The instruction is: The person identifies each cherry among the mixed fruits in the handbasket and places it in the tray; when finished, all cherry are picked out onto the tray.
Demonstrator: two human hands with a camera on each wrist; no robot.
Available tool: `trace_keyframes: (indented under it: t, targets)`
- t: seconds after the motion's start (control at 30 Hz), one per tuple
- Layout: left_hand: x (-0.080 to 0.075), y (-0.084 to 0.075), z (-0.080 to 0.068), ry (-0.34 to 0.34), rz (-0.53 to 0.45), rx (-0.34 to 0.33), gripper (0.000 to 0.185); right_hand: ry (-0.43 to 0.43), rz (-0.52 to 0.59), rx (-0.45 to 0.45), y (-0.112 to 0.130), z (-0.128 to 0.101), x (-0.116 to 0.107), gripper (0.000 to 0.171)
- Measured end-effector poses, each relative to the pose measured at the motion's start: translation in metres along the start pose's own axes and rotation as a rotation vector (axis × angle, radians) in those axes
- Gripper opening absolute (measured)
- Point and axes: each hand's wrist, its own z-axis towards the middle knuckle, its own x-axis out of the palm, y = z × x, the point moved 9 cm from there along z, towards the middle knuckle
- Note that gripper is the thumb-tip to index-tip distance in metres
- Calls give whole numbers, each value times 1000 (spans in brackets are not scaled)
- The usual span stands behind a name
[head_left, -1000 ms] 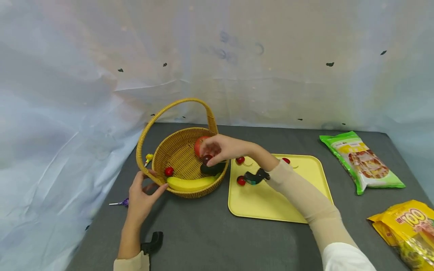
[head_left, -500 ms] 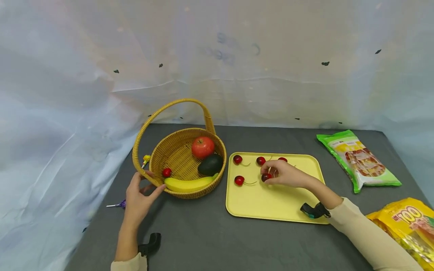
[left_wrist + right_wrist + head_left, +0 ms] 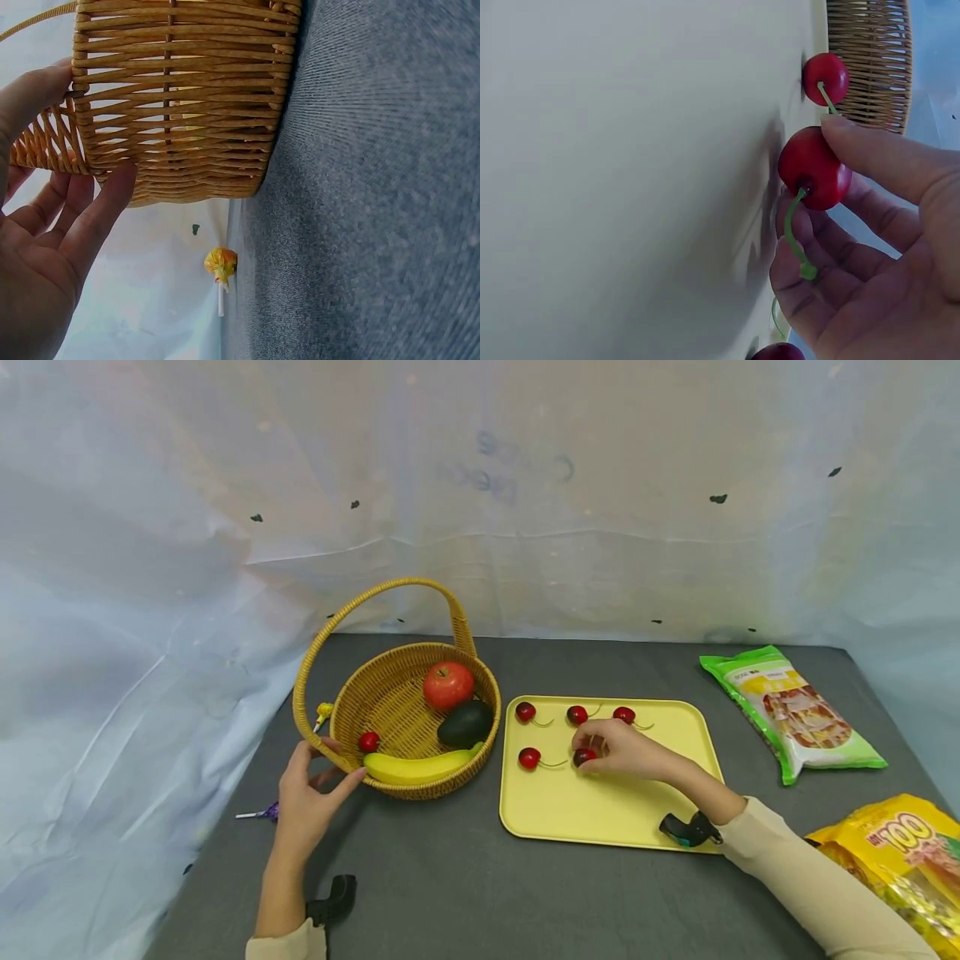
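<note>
A wicker basket (image 3: 390, 693) holds a red apple (image 3: 448, 685), an avocado (image 3: 465, 724), a banana (image 3: 416, 768) and one cherry (image 3: 368, 742). My left hand (image 3: 339, 764) rests against its near left side, thumb by the handle base, straight fingers (image 3: 105, 202) on the woven wall (image 3: 180, 97). On the yellow tray (image 3: 600, 810) lie several cherries, among them one (image 3: 529, 757) beside my right hand (image 3: 592, 753). That hand pinches a dark red cherry (image 3: 814, 169) between thumb and fingers (image 3: 870, 157), low over the tray (image 3: 630, 150).
A green snack bag (image 3: 795, 718) lies at the back right, a yellow bag (image 3: 900, 860) at the front right. A purple lollipop (image 3: 262, 812) and a yellow one (image 3: 220, 262) lie left of the basket. A pale sheet backs the grey table.
My right hand carried a cherry out of the basket to the tray and has brought it down near the tray's middle. The left hand has stayed on the basket.
</note>
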Motion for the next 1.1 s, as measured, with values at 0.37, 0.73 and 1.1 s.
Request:
trace_keyframes:
  t: [0.37,0.73,1.1]
  targets:
    - [0,-5,1,2,-7,28,52,57,-197,28,6,10,-3,29]
    - [0,-4,-1,-1,1,0,53,0,-243,-113,74,56,-27,25]
    - [-2,-42,0,15,-2,57,49,158,-136,-325,162,150,9,23]
